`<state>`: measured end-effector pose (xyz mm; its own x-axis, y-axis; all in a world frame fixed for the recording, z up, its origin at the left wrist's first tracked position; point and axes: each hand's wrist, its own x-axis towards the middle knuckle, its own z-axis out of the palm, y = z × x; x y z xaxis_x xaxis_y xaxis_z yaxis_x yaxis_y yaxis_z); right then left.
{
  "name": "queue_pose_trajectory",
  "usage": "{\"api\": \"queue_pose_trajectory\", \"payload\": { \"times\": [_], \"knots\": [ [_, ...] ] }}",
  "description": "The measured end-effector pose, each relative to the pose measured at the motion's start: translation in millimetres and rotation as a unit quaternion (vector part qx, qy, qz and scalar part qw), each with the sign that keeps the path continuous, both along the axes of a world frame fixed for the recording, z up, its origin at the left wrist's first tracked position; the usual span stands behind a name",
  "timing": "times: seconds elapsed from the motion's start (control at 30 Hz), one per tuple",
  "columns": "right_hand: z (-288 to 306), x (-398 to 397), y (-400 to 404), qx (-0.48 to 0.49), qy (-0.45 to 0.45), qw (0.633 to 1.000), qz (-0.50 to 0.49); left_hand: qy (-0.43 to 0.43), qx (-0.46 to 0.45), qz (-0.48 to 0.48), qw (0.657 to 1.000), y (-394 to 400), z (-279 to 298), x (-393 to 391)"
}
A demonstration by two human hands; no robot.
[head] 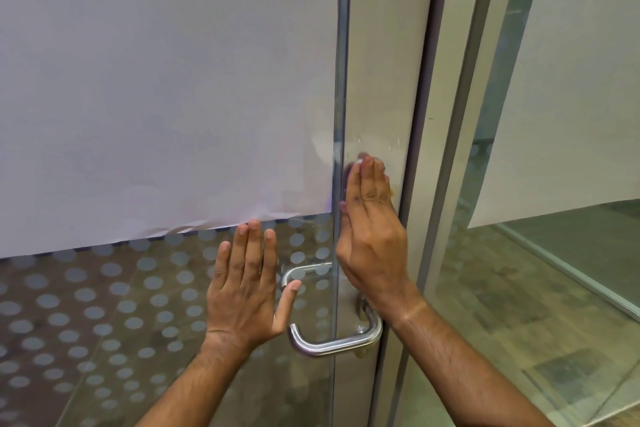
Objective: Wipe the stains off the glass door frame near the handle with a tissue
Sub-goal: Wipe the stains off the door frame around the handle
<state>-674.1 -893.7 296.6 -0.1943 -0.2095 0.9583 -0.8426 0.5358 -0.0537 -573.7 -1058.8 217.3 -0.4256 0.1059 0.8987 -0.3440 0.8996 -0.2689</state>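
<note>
The pale metal door frame (384, 80) runs upright beside the glass pane (104, 305). Small marks and stains (396, 143) dot the frame just above my fingertips. My right hand (372, 236) lies flat against the frame above the steel handle (332, 345), fingers together, pressing a tissue. Only a white sliver of the tissue (359, 160) peeks out at the fingertips. My left hand (246, 291) rests flat on the glass to the left of the handle, fingers spread and empty.
White paper (156, 80) covers the upper glass from behind, and frosted dots pattern the lower part. To the right stand a second frame post (460, 149) and another glass panel (554, 253) with paper on it. A wooden floor shows through.
</note>
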Motion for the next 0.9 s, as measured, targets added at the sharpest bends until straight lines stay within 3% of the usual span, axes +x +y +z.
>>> {"api": "queue_pose_trajectory", "payload": {
  "times": [0.13,0.3,0.47,0.67,0.9],
  "knots": [
    [-16.6,3.4,6.5,0.030,-0.015,0.999,0.002,-0.002,-0.002,0.001,1.000,0.8,0.7,0.3],
    [14.7,0.2,1.2,0.000,-0.040,0.999,0.028,-0.002,-0.002,0.004,1.000,1.0,2.2,0.7],
    [-7.2,9.8,9.5,0.032,-0.082,0.996,0.026,-0.004,0.000,0.002,1.000,1.3,0.4,1.2],
    [17.4,7.1,-3.0,-0.022,-0.103,0.994,0.022,-0.004,-0.001,0.002,1.000,1.1,2.0,1.3],
    [-34.6,4.2,24.4,0.160,-0.072,0.984,0.023,-0.010,0.005,-0.003,1.000,1.2,1.3,1.5]
  ]
}}
